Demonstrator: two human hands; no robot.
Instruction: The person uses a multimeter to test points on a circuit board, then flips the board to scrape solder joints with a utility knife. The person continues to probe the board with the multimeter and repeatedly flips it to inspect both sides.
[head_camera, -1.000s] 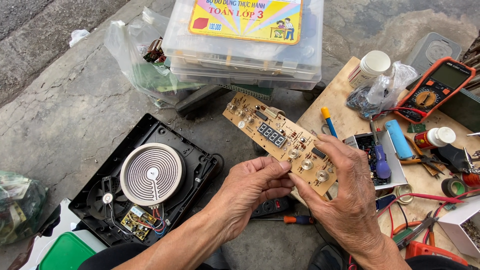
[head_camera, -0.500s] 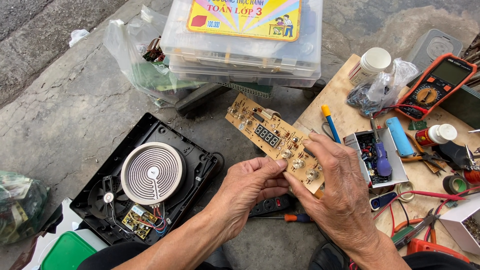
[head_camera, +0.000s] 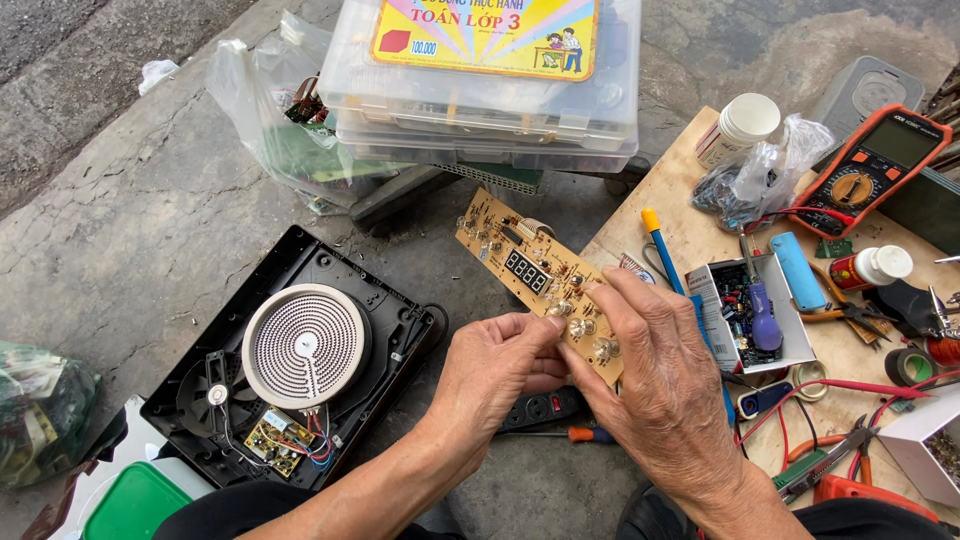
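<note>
A tan circuit board (head_camera: 535, 270) is pinched at its near end by the left hand (head_camera: 495, 370) and right hand (head_camera: 655, 375), right of the opened cooker base (head_camera: 300, 350); that end is hidden by fingers.

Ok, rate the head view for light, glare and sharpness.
Head view: soft, even daylight with faint shadows; both hands, left and right, and the control circuit board are sharp; mild sheen on the clear plastic boxes; slight wide-angle bending at the edges.
</note>
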